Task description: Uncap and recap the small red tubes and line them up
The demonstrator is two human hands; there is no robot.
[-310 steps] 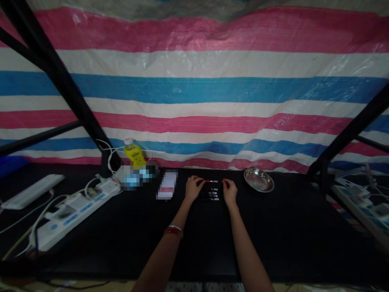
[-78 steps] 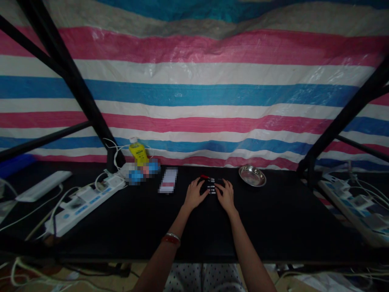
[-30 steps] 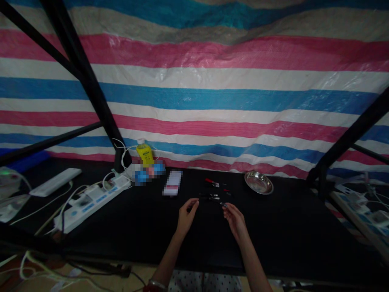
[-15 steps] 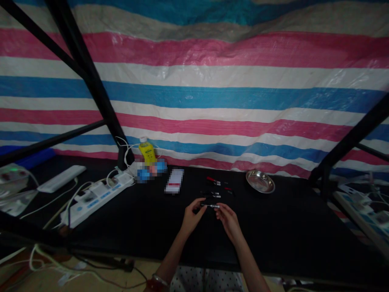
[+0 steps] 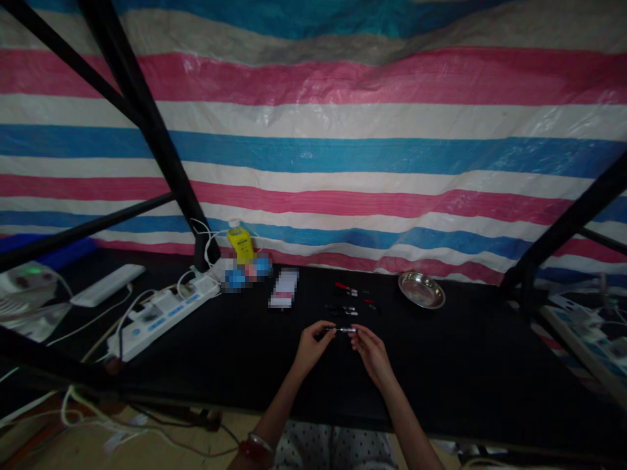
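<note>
Over the black table, a slim pen-like piece, dark on the left and silvery on the right, lies level between my two hands. My left hand pinches its left end between thumb and fingers. On the other side, the fingertips of my right hand are closed on the silvery end. Just beyond the fingers lie black-and-silver slim pieces. Farther back there is a red-and-silver slim piece, with a small red-and-black part to its right. Fine details are too small and dark to make out.
A shallow metal dish stands at the back right. To the left are a phone-like blurred item, a yellow bottle and a white power strip with cables. Black frame posts rise before a striped sheet.
My hands still hold the pen-like piece between them, now roughly level. The whole view has shifted slightly; the things lying on the table look the same.
</note>
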